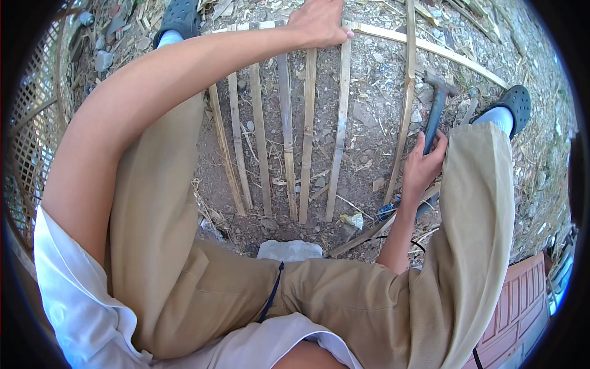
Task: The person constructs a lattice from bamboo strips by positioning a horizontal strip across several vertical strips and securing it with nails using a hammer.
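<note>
My left hand (316,24) reaches to the far edge of the view, closed over a long thin wooden crosspiece (424,44) where a slat (340,123) meets it. Its fingertips are partly cut off at the top. Several narrow wooden slats (258,135) run from that crosspiece toward me, side by side with gaps between them, on the ground. In my right hand (424,161), beside my right knee, is a hammer (436,111); the fingers wrap its dark handle, and the metal head points away from me.
A separate long wooden strip (408,86) lies right of the slats, crossing the crosspiece. A pale stone block (289,250) sits between my legs. Wood scraps and pebbles litter the dirt. Lattice fencing (38,92) stands at the left, a reddish panel (513,301) at the lower right.
</note>
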`<state>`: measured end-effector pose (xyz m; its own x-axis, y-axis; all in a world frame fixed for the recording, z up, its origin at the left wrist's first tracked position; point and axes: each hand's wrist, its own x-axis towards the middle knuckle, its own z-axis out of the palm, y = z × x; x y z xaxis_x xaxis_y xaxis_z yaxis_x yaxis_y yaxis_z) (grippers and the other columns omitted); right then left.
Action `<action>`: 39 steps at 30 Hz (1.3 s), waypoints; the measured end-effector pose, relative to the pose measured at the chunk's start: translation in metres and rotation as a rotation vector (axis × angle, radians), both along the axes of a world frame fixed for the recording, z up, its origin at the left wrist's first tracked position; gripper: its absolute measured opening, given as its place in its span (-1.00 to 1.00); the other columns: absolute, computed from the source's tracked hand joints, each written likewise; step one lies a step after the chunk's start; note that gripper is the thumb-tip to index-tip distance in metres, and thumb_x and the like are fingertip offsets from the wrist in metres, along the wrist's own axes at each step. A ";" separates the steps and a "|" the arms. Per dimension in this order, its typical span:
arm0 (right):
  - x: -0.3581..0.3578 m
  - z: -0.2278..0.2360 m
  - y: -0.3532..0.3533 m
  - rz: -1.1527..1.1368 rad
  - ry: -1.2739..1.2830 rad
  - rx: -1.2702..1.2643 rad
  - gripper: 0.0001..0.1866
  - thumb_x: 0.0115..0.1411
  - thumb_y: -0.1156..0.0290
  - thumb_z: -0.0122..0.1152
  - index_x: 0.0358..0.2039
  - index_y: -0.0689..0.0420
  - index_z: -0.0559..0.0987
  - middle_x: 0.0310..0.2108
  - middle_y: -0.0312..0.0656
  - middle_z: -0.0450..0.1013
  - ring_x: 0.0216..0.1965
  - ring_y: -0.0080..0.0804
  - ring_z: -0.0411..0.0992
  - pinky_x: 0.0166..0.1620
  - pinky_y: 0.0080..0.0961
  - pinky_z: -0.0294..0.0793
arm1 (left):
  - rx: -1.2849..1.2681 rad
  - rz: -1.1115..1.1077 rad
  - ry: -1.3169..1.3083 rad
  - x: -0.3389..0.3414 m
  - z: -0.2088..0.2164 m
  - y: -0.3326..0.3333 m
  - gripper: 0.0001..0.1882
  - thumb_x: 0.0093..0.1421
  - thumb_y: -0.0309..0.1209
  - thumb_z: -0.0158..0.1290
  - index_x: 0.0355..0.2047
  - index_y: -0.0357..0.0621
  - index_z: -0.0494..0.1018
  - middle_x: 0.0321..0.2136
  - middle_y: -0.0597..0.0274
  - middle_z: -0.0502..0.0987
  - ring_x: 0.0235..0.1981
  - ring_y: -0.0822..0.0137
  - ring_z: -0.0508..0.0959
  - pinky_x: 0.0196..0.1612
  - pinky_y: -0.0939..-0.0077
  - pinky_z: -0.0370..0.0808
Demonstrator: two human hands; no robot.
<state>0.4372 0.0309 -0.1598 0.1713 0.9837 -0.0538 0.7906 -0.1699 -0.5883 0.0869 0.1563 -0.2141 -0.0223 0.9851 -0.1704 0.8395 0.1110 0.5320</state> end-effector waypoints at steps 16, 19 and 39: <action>0.119 0.078 -0.197 -0.256 1.259 -0.643 -0.62 0.48 0.58 0.30 0.14 0.15 0.30 -0.10 -0.17 0.47 -0.50 -0.60 0.33 -0.49 -0.61 0.32 | 0.260 0.199 0.175 0.022 0.022 -0.026 -0.69 0.12 -0.28 0.35 -0.28 -0.29 0.64 -0.17 -0.31 0.69 -0.04 -0.29 0.69 0.03 -0.12 0.64; 0.204 0.064 -0.265 0.016 0.901 -0.560 -0.56 0.52 0.40 0.33 0.25 0.17 0.34 -0.17 -0.19 0.52 -0.51 -0.61 0.35 -0.45 -0.59 0.33 | 0.525 0.250 -0.003 0.041 -0.017 -0.028 -0.85 0.14 -0.53 0.21 -0.27 -0.30 0.56 -0.22 -0.28 0.59 -0.07 -0.34 0.60 0.08 -0.14 0.54; -0.033 0.031 0.009 0.109 1.507 -0.703 -0.71 0.58 0.41 0.24 0.06 0.06 0.27 -0.31 -0.24 0.42 -0.59 -0.66 0.25 -0.55 -0.63 0.23 | 0.740 0.412 -0.122 0.099 -0.023 -0.079 -0.87 0.27 -0.66 0.25 -0.18 -0.41 0.70 0.06 -0.09 0.67 0.03 -0.11 0.62 0.13 0.09 0.59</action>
<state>0.4043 0.0404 -0.1288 -0.5053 0.7007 -0.5037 -0.3510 -0.7001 -0.6218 0.1856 0.0774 -0.2375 -0.4266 0.7609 0.4890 0.7402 -0.0169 0.6722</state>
